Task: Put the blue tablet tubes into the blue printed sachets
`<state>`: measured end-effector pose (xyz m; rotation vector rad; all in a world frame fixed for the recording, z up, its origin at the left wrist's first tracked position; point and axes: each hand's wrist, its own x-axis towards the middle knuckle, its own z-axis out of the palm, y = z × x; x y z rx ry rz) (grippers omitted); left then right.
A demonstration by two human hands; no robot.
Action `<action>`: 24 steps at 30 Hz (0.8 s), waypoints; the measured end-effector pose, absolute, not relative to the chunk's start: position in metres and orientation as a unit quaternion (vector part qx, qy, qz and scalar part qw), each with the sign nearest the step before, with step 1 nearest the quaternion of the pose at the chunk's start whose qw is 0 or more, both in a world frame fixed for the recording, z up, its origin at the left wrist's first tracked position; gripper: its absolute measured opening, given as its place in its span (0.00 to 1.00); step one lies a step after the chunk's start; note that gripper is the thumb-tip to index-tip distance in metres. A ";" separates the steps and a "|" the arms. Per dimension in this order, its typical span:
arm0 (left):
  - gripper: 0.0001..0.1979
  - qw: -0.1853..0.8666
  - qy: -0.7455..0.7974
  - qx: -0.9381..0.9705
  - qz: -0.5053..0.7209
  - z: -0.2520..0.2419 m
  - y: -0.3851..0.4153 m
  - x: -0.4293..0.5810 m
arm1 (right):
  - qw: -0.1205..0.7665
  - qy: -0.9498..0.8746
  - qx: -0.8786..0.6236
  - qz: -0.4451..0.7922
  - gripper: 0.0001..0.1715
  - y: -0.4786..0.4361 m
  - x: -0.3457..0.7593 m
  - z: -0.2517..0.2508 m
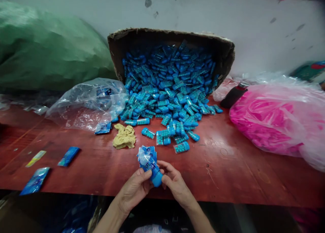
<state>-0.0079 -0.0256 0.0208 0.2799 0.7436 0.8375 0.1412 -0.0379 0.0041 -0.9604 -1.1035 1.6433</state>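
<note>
Near the table's front edge, my left hand (135, 187) and my right hand (175, 182) pinch a small blue-capped container (156, 178) from both sides. Its cap end points towards me. At its far end is a blue printed packet (147, 156); whether that lies inside or against the container I cannot tell. Beyond my hands, several blue-capped clear containers with small turquoise balls (181, 147) lie loose. They trail out from a large heap (172, 91) of the same kind.
A cardboard box (113, 53) on its side holds the heap. Yellowish putty (124, 136), a clear plastic bag (76, 102) and blue packets (68, 156) lie leftward. A bag of pink items (266, 118) and a dark bottle (235, 95) are rightward. A green sack (50, 50) stands back left.
</note>
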 end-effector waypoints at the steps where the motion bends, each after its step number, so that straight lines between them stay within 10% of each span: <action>1: 0.07 0.835 0.353 0.122 0.404 0.020 -0.026 -0.006 | 0.458 -0.457 -0.404 0.647 0.20 -0.039 0.140 0.004; 8: 0.05 0.783 0.410 0.065 0.462 0.018 -0.031 0.010 | 0.480 -0.562 -0.535 0.410 0.20 -0.049 0.129 0.011; 24: 0.13 0.429 0.676 0.361 0.477 0.002 -0.026 -0.011 | 0.474 -0.520 -0.539 0.463 0.16 -0.059 0.119 0.009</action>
